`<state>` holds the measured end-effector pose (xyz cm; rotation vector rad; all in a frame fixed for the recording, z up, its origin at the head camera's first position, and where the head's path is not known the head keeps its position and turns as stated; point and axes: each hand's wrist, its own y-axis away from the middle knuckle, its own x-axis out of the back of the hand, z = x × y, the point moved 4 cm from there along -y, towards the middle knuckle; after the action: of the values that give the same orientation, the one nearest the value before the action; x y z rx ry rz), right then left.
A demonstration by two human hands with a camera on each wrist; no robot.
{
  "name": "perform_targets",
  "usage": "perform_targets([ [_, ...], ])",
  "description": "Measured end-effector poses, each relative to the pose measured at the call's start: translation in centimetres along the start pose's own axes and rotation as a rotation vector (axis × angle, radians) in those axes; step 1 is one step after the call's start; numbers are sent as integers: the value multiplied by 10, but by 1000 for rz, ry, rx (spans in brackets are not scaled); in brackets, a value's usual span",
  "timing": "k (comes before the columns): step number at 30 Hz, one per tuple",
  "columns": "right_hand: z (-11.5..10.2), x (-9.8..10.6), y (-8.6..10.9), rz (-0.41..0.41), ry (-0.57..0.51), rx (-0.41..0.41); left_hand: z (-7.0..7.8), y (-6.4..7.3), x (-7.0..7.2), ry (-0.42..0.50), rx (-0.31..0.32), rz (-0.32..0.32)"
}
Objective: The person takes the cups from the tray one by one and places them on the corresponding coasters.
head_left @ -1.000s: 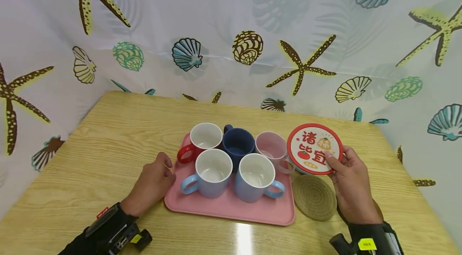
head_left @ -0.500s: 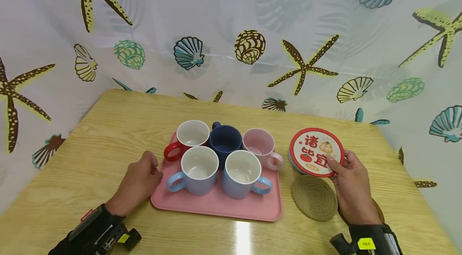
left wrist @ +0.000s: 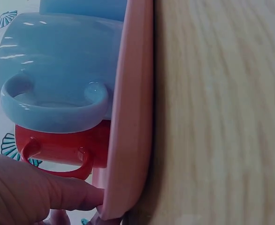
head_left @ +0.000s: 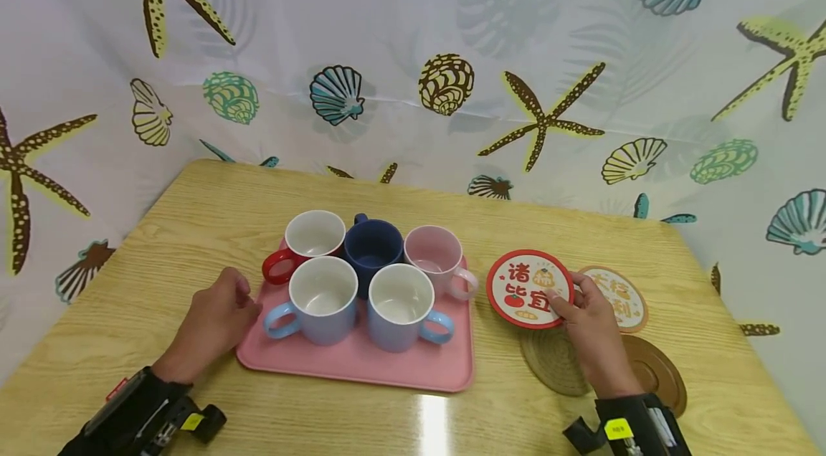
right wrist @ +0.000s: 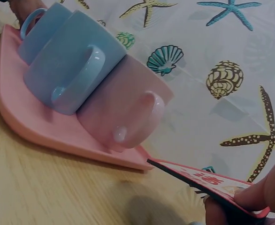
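My left hand (head_left: 213, 323) pinches the left edge of a pink tray (head_left: 361, 370); in the left wrist view the thumb (left wrist: 74, 193) presses on its rim. Five mugs crowd together on the tray. At the back stand a red mug (head_left: 300, 247), a navy mug (head_left: 373, 255) and a pink mug (head_left: 434, 255). Two light blue mugs, one left (head_left: 324, 316) and one right (head_left: 400, 320), stand in front. Right of the tray, my right hand (head_left: 594, 334) grips a round red-rimmed coaster (head_left: 521, 295) by its right side, tilted above the table in the right wrist view.
A round coaster with an orange rim (head_left: 624, 298) lies behind my right hand. A woven tan coaster (head_left: 548, 359) and a brown round coaster (head_left: 661, 373) lie on the wooden table (head_left: 213, 212). A seashell-patterned cloth (head_left: 400, 26) hangs behind.
The tray with its mugs has slid left, with my left hand on it. My right hand has carried the red-rimmed coaster left and toward me, uncovering the orange-rimmed coaster.
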<state>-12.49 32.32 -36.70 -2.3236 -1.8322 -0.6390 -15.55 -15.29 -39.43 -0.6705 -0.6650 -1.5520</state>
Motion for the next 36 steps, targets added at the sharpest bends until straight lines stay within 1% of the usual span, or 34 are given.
perform_targets([
  [8, 3, -23, -9, -49, 116, 24, -11, -1, 8, -16, 19, 22],
  [13, 7, -33, -12, -90, 143, 31, -14, -2, 10, -19, 15, 17],
  [19, 8, -39, -15, -121, 214, 37, -14, -2, 11, -19, 27, 7],
  [26, 5, -41, -15, -151, 247, 67, -13, -2, 11, -25, 32, 20],
  [28, 4, -41, -15, -152, 259, 77, -13, -2, 11, -26, 37, 16],
  [31, 2, -40, -13, -133, 314, 101, -14, -2, 11, -23, 56, 0],
  [33, 0, -37, -12, -107, 361, 125, -14, -2, 11, -20, 73, -15],
  [36, -5, -31, -8, -58, 427, 168, -13, -3, 10, -18, 74, -13],
])
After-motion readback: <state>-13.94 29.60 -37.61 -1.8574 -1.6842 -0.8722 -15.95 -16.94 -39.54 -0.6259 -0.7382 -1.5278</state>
